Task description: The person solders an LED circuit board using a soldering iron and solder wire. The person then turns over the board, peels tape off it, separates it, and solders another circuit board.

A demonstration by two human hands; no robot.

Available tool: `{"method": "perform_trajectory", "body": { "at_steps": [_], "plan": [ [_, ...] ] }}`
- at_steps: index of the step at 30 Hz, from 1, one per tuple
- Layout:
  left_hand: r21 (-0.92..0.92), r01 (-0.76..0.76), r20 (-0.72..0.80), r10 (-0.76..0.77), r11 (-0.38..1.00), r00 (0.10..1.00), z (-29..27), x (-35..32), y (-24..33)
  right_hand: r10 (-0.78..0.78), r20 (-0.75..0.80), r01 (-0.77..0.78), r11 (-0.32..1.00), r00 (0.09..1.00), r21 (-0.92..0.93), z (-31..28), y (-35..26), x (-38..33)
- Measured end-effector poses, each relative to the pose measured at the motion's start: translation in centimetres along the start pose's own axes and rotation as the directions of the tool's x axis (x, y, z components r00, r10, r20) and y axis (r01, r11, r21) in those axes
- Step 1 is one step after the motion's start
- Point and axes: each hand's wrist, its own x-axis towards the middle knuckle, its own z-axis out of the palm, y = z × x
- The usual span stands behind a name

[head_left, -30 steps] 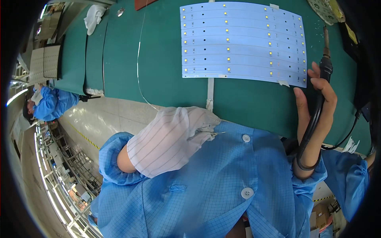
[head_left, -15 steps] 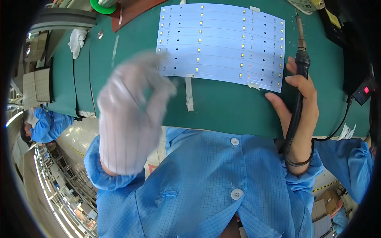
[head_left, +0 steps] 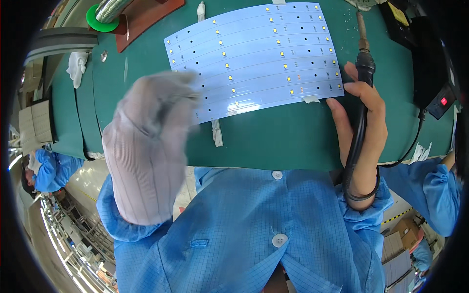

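Your gloved left hand (head_left: 146, 141), its fingers curled and blurred, overlaps the left edge of a pale LED panel (head_left: 259, 58) at a green-topped workbench (head_left: 273, 136); whether those fingers grip anything or touch the panel, you cannot tell from this view. Your bare right hand (head_left: 375, 122) holds a soldering iron (head_left: 365, 63) between its fingers, the metal tip pointing away from you, the black cable (head_left: 356, 141) looped at your wrist. Your right thumb rests near the panel's lower right corner. The panel lies flat before you, dotted with small yellow squares, a scrap of white tape (head_left: 311, 99) at its lower edge. Beyond your left hand stands a green-rimmed reel (head_left: 102, 22); at right, a black box (head_left: 439, 105) shows 1 red switch. A co-worker in blue (head_left: 53, 171) appears at far left.
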Motion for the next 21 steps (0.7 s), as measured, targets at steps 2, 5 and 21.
{"method": "perform_trajectory", "body": {
  "at_steps": [2, 5, 21],
  "plan": [
    [-0.136, -0.196, 0.082, 0.208, 0.971, 0.975, 1.0, 0.4, 0.2, -0.073, -0.045, 0.074, 0.997, 0.996, 0.014, -0.8, 0.2, -0.5],
    [0.049, -0.517, 0.068, 0.514, 0.854, 0.855, 3.0, 1.8, 0.7, -0.046, 0.023, 0.041, 0.976, 0.999, 0.213, -3.2, -0.1, -0.8],
    [0.180, -0.608, 0.114, 0.598, 0.773, 0.794, 5.8, 3.2, 0.7, 0.129, 0.150, -0.190, 0.814, 0.980, 0.548, -5.2, -1.1, -2.5]
  ]
}}
